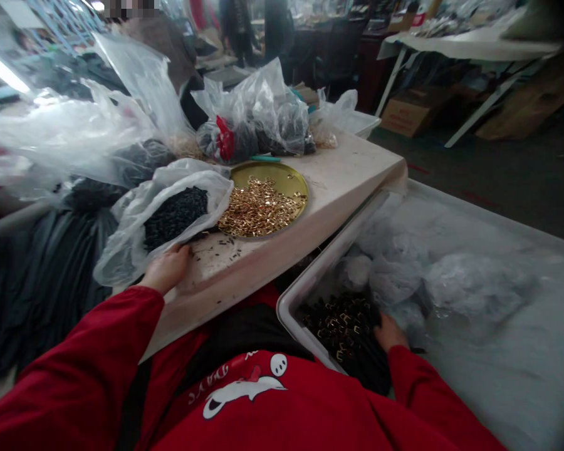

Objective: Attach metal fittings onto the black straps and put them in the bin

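My left hand [169, 268] is at the table edge with its fingers curled at the lower rim of a clear plastic bag [117, 257]. The bag lies open and holds many small black pieces [176, 216]. Touching its right side is a round gold tray [301, 181] heaped with small shiny gold metal fittings [258, 210]. Lower right, my right hand [391, 332] reaches into a white plastic bin [284, 307]. Its partly hidden fingers close on the side of a bundle of black straps [369, 360] with gold buckles [341, 322].
Crumpled clear plastic bags [474, 282] lie in the bin beside the straps. More filled bags [272, 113] line the back of the table [357, 156]. Long black strips [51, 269] hang at the left. Behind stand another table [474, 50], a cardboard box [408, 113] and a person [155, 44].
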Action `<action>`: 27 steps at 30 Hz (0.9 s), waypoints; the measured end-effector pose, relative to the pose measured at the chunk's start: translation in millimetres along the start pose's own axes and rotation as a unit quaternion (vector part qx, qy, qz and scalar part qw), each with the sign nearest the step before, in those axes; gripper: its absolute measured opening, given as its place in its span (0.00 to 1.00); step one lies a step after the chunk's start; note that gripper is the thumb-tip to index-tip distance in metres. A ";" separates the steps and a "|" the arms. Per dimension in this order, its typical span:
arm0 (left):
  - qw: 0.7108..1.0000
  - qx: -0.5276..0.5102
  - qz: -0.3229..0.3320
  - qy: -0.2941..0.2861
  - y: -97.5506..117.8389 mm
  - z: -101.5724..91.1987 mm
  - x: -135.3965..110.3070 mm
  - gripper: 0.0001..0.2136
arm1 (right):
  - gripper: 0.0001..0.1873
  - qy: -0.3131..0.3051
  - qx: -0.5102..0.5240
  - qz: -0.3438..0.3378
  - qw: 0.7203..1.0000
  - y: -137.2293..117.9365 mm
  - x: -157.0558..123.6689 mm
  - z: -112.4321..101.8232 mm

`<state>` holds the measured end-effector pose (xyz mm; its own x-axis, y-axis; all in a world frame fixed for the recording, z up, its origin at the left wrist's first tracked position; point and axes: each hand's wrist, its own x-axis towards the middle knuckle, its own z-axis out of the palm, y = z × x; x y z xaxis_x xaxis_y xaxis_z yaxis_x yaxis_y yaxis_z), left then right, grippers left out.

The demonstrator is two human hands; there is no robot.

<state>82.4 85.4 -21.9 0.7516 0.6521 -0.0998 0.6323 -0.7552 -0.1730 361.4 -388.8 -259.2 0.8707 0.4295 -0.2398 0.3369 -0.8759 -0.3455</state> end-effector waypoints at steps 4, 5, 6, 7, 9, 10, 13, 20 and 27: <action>0.999 0.013 -0.029 0.011 1.6 -5.8 -10.0 0.15 | 0.23 0.115 0.074 -0.105 0.985 -49.4 9.0 -33.9; 0.999 0.018 -0.042 0.021 0.3 -5.8 -11.8 0.14 | 0.22 0.167 0.104 -0.164 0.967 -68.5 11.1 -41.4; 0.998 0.021 -0.057 0.032 -1.5 -5.4 -12.9 0.15 | 0.21 0.189 0.126 -0.226 0.947 -89.9 12.3 -48.1; 0.996 0.023 -0.070 0.041 -3.7 -5.0 -13.6 0.15 | 0.20 0.198 0.145 -0.274 0.930 -113.2 12.2 -54.2; 0.994 0.020 -0.089 0.056 -7.6 -4.6 -13.3 0.16 | 0.18 0.189 0.177 -0.343 0.903 -163.2 8.1 -63.6; 0.994 0.015 -0.092 0.060 -9.2 -4.8 -12.3 0.16 | 0.17 0.174 0.190 -0.362 0.896 -188.4 4.1 -66.8; 0.995 -0.014 -0.085 0.057 -13.0 -6.5 -6.6 0.14 | 0.14 0.120 0.234 -0.408 0.874 -257.6 -12.8 -71.0; 0.994 -0.096 -0.034 0.032 2.5 -26.7 -14.7 0.11 | 0.14 -0.160 0.314 -0.428 0.832 -341.0 -66.5 -63.6; 0.931 -0.303 0.200 -0.035 102.0 -62.7 -68.1 0.10 | 0.16 -0.201 0.611 -0.220 0.733 -355.8 -80.0 -110.2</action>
<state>107.4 -40.2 28.7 0.9490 0.2970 -0.1054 0.3105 -0.8235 0.4748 211.4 -135.8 -17.1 0.5147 0.8571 -0.0239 -0.2336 0.1133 -0.9657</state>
